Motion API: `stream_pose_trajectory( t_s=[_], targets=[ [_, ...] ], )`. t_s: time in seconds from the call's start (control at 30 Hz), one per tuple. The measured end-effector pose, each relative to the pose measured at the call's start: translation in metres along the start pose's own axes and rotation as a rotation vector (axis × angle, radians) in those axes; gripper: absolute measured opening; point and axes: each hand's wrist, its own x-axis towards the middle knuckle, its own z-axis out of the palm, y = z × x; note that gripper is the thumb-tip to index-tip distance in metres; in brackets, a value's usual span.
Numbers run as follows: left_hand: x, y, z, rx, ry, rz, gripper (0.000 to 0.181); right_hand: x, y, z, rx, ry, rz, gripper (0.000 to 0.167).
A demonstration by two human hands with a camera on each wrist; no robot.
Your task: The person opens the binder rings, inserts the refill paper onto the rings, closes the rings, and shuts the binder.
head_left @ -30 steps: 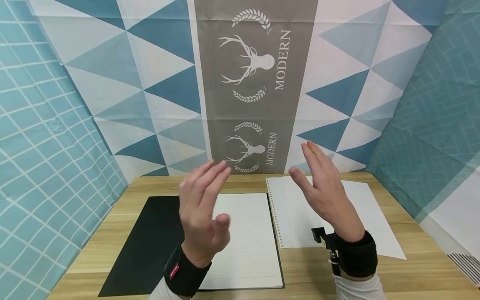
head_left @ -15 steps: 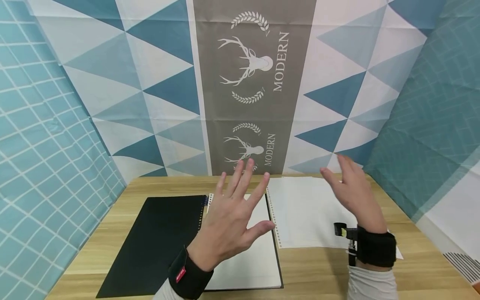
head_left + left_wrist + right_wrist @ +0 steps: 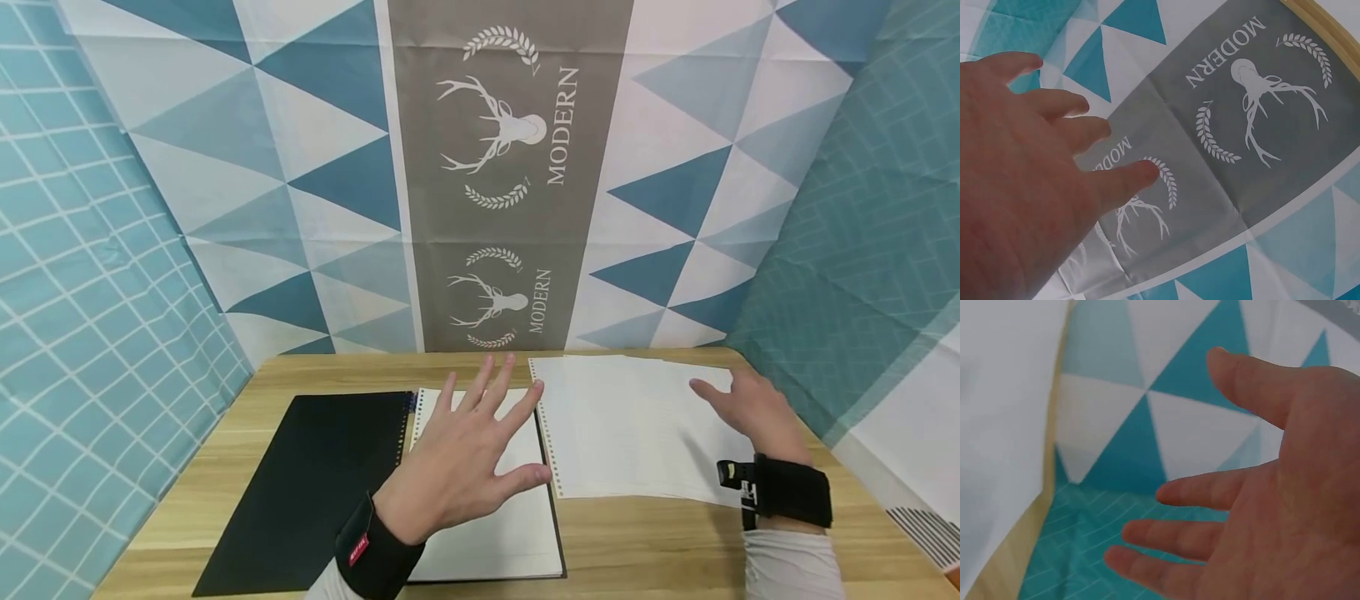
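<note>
A black-covered loose-leaf binder (image 3: 315, 483) lies opened out, its cover to the left and white ruled pages (image 3: 517, 533) to the right. Over those pages my left hand (image 3: 465, 458) is spread, back upward, holding nothing; whether it touches the paper I cannot tell. In the left wrist view its fingers (image 3: 1063, 106) stand apart and straight. Several loose punched sheets (image 3: 615, 433) overlap to the right of the binder. Above their right edge is my right hand (image 3: 761, 417), with nothing in it; the right wrist view shows its thumb (image 3: 1254, 381) and extended fingers.
A wooden table (image 3: 622, 542) bears everything. Close behind it hangs a patterned cloth (image 3: 495, 208) with triangles and deer heads. Tile-patterned cloths stand at the left (image 3: 97, 250) and right (image 3: 862, 250). A vent grille (image 3: 926, 533) shows low at the far right.
My left hand has swung right, flattened and spread over the pages. My right hand has moved right and down to the sheets' right edge. The sheets are now more fanned out.
</note>
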Motion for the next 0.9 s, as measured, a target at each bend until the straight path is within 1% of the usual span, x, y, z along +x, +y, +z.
stream_pose_trajectory(
  t_s=[0.1,0.2,0.27,0.37,0.47,0.53,0.63,0.77,0.9],
  targets=[
    [0.0,0.001,0.001,-0.008,-0.032,-0.002,0.083,0.006,0.012,0.007,-0.035,-0.04,0.025,0.1],
    [0.0,0.002,0.002,-0.022,-0.072,-0.011,0.083,0.011,0.021,0.017,-0.049,-0.023,0.063,0.097],
    [0.0,0.002,0.003,-0.038,-0.092,-0.011,0.083,0.012,0.025,0.023,-0.05,-0.012,0.104,0.099],
    [0.0,0.003,0.004,-0.063,-0.116,-0.004,0.083,0.011,0.029,0.029,-0.037,-0.022,0.157,0.103],
    [0.001,0.003,0.005,-0.079,-0.126,0.008,0.082,0.01,0.031,0.032,-0.041,-0.059,0.169,0.108],
    [0.0,0.003,0.007,-0.083,-0.122,0.022,0.082,0.009,0.032,0.032,-0.043,-0.076,0.17,0.106],
    [0.002,0.004,0.008,-0.094,-0.135,0.033,0.081,0.01,0.037,0.035,-0.041,-0.091,0.18,0.103],
    [0.003,0.004,0.011,-0.113,-0.186,0.025,0.081,0.014,0.045,0.044,-0.029,-0.089,0.226,0.099],
    [0.004,0.004,0.017,-0.113,-0.226,0.013,0.081,0.019,0.05,0.052,-0.008,-0.081,0.289,0.102]
  ],
)
